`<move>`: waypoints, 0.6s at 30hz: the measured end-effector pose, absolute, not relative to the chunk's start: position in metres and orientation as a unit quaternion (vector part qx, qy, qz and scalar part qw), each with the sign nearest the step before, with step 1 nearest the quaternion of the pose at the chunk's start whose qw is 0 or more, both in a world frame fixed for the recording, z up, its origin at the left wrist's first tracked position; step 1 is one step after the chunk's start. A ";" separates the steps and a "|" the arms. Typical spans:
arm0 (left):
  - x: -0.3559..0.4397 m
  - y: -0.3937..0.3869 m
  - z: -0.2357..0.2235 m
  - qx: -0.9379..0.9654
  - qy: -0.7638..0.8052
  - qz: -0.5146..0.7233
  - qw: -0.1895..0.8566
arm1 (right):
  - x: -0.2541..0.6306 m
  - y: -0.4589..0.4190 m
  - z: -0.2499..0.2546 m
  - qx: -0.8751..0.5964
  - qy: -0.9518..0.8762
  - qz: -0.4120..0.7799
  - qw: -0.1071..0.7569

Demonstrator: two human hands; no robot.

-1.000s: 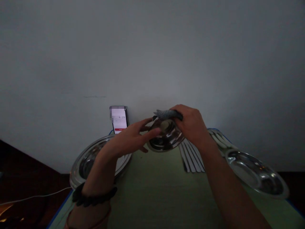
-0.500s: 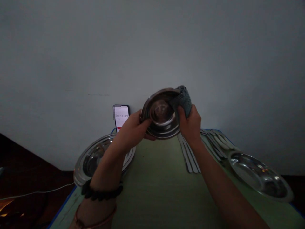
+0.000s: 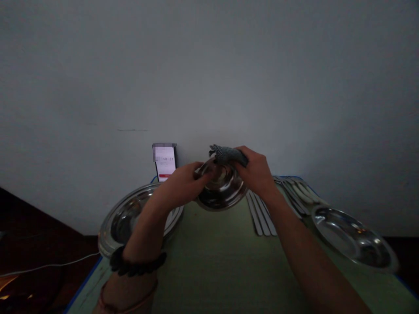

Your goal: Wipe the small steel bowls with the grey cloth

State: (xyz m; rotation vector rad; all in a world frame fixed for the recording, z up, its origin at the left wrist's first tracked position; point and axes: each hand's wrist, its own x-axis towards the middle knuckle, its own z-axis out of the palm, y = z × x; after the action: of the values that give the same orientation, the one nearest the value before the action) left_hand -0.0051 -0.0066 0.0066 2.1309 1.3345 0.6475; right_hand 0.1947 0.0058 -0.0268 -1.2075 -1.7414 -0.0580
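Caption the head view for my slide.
Left hand holds a bowl; right hand grips a cloth at its rim.

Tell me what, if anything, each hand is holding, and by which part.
The left hand holds a metal bowl by its left edge; the right hand holds a grey cloth by its right end, against the bowl.

Grey cloth [image 3: 229, 155] touches the tilted, shiny bowl [image 3: 223, 198].

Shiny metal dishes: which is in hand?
The middle round silver bowl, held tilted by left hand and right hand with a grey cloth; the left silver dish and right silver dish lie on the green table.
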 end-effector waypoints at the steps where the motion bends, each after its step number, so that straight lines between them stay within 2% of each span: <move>1: -0.005 -0.007 0.007 0.813 0.492 0.221 0.219 | 0.193 0.003 -0.025 -0.491 -0.726 -0.026 0.480; 3: -0.004 -0.008 0.007 0.836 0.488 0.193 0.164 | 0.189 -0.002 -0.021 -0.485 -0.745 -0.024 0.458; 8: -0.003 -0.010 0.009 0.845 0.489 0.155 0.150 | 0.189 -0.015 -0.010 -0.455 -0.805 0.015 0.381; 12: 0.001 -0.014 0.010 0.850 0.494 0.122 0.138 | 0.188 -0.012 -0.012 -0.491 -0.809 -0.026 0.323; 15: 0.001 -0.013 0.011 0.849 0.483 0.156 0.148 | 0.188 -0.001 -0.022 -0.509 -0.776 -0.062 0.366; 18: -0.002 -0.008 0.009 0.819 0.497 0.234 0.166 | 0.190 0.010 -0.034 -0.524 -0.706 -0.070 0.471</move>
State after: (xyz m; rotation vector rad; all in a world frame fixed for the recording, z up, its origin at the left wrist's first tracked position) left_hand -0.0018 -0.0084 0.0093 2.3332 1.4145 0.6657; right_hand 0.1898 0.0104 -0.0337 -1.2835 -1.7293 -0.1717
